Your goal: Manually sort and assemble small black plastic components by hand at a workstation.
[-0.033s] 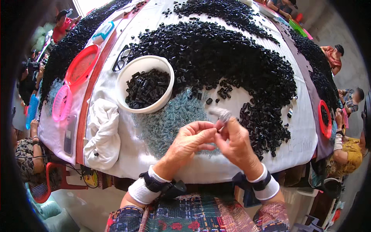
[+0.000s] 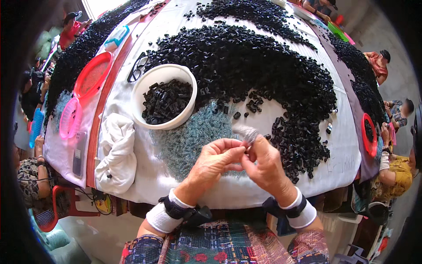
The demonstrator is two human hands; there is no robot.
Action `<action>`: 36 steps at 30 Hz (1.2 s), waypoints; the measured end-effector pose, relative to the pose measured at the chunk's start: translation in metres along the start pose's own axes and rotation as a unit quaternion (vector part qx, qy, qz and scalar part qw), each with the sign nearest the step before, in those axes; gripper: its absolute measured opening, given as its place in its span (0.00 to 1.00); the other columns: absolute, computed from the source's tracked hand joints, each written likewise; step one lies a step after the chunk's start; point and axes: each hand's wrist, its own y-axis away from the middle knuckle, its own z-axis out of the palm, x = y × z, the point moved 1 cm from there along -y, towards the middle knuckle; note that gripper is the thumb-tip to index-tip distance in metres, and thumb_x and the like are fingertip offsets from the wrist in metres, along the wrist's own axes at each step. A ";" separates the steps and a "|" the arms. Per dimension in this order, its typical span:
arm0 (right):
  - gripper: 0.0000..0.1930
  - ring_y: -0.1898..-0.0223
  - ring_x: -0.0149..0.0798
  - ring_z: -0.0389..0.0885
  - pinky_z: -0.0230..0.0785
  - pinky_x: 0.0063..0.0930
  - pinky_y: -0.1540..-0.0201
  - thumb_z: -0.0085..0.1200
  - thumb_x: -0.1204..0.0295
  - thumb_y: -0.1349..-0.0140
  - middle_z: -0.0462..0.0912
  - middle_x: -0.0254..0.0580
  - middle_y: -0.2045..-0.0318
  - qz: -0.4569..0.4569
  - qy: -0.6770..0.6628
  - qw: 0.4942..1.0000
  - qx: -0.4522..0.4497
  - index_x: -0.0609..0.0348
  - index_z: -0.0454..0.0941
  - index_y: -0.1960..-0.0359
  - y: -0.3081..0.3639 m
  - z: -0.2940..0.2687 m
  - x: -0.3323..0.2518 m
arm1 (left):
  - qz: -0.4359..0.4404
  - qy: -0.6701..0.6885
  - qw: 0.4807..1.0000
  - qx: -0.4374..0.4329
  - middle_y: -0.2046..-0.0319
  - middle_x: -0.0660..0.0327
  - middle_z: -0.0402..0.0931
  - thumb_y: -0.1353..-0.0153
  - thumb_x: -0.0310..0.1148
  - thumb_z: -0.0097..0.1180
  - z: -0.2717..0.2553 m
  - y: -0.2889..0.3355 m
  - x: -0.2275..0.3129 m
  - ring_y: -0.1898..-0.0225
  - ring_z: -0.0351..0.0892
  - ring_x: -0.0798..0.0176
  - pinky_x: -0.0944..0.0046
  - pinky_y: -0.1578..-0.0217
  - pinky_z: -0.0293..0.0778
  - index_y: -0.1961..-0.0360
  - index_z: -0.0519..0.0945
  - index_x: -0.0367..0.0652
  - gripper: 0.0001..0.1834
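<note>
My left hand (image 2: 214,159) and my right hand (image 2: 266,163) meet at the fingertips above the near side of the white-covered table. Both are closed in a pinch. Something small and dark shows between them, mostly covered by the fingers. A pale wrapping (image 2: 249,132) covers a finger of my right hand. Just beyond my left hand spreads a heap of small bluish, clear coiled springs (image 2: 189,147). Small black plastic parts (image 2: 301,145) lie scattered to the right of my right hand. A larger pile of them (image 2: 246,57) curves across the table behind.
A white bowl (image 2: 191,105) of black parts stands left of the pile. Eyeglasses (image 2: 138,67) and a crumpled white cloth (image 2: 118,149) lie along the left. Red (image 2: 103,83) and pink (image 2: 70,118) baskets sit farther left. Other people work at tables on both sides.
My right hand has shifted slightly left, bringing its fingertips closer against those of my left hand. The left hand has hardly moved.
</note>
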 end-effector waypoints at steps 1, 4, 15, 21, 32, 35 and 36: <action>0.21 0.73 0.47 0.79 0.74 0.33 0.70 0.57 0.81 0.51 0.77 0.49 0.70 -0.018 0.014 1.000 -0.016 0.63 0.73 0.52 0.003 0.001 0.003 | 0.015 0.001 1.000 0.007 0.62 0.57 0.79 0.39 0.33 0.58 -0.001 0.001 0.000 0.63 0.81 0.66 0.71 0.67 0.80 0.55 0.76 0.35 0.15; 0.22 0.68 0.49 0.79 0.74 0.35 0.67 0.58 0.80 0.52 0.78 0.50 0.67 -0.057 0.017 0.998 -0.031 0.62 0.73 0.51 -0.006 -0.006 0.005 | -0.013 -0.001 0.999 0.049 0.66 0.58 0.80 0.38 0.34 0.56 -0.010 0.004 0.005 0.67 0.81 0.68 0.71 0.69 0.79 0.56 0.77 0.36 0.14; 0.20 0.39 0.53 0.63 0.60 0.45 0.39 0.52 0.71 0.43 0.66 0.49 0.40 0.019 0.277 0.960 -0.035 0.60 0.70 0.48 -0.103 -0.013 0.105 | -0.037 0.002 0.999 0.024 0.64 0.57 0.79 0.35 0.32 0.52 -0.015 0.010 0.005 0.68 0.79 0.70 0.69 0.68 0.78 0.50 0.75 0.34 0.16; 0.22 0.37 0.51 0.60 0.61 0.48 0.41 0.52 0.68 0.43 0.62 0.44 0.37 0.042 0.363 0.922 -0.126 0.57 0.67 0.45 -0.112 0.015 0.093 | -0.030 -0.015 0.999 0.022 0.60 0.54 0.79 0.39 0.29 0.56 -0.014 0.012 0.011 0.64 0.81 0.66 0.69 0.66 0.78 0.49 0.74 0.35 0.17; 0.17 0.39 0.49 0.64 0.67 0.47 0.46 0.46 0.73 0.44 0.67 0.43 0.40 -0.045 0.324 0.926 -0.188 0.57 0.71 0.51 -0.041 -0.022 0.082 | -0.027 -0.018 0.999 0.037 0.62 0.55 0.80 0.38 0.28 0.55 -0.007 0.019 0.010 0.69 0.81 0.67 0.70 0.69 0.78 0.55 0.76 0.40 0.11; 0.17 0.38 0.49 0.63 0.64 0.45 0.44 0.47 0.74 0.44 0.66 0.42 0.39 -0.054 0.324 0.923 -0.203 0.56 0.72 0.51 -0.017 -0.029 0.071 | -0.021 -0.017 0.999 0.044 0.64 0.55 0.80 0.39 0.27 0.55 -0.008 0.022 0.008 0.70 0.80 0.67 0.70 0.70 0.78 0.55 0.76 0.38 0.11; 0.18 0.38 0.49 0.64 0.62 0.44 0.43 0.47 0.75 0.45 0.65 0.41 0.38 -0.067 0.328 0.921 -0.201 0.56 0.72 0.51 -0.010 -0.032 0.064 | -0.017 -0.018 0.998 0.051 0.65 0.54 0.80 0.39 0.27 0.55 -0.009 0.024 0.007 0.70 0.80 0.67 0.69 0.70 0.78 0.55 0.76 0.38 0.11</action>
